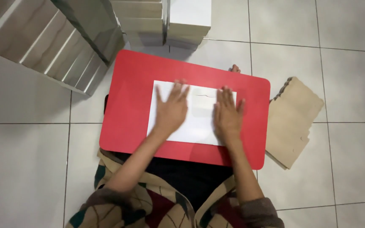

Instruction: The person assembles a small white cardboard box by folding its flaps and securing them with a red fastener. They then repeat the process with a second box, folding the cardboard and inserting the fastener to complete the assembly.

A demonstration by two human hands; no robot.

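Patterned sleeves (119, 202) in brown, green and dark red are seen at the bottom, closest to the camera, and two bare forearms are stretched out from them. A small red table (127, 131) with round corners is set over the lap, above a white tiled floor (22, 169).

A white flat sheet (199, 122) is laid in the middle of the red table. It is pressed down by both hands. The left hand (172, 110) is laid flat on the left part of the sheet, with the fingers spread wide apart. The right hand (227, 116) is laid flat on the right part, with the fingers kept close together. Nothing is pinched or gripped by either hand.

A stack of brown cardboard pieces (294, 120) is seen on the floor, just beside the right edge of the table. White stacks (165, 21) are piled on the floor past the far edge of the table. More pale stacks (51, 42) are leaned at the top left.
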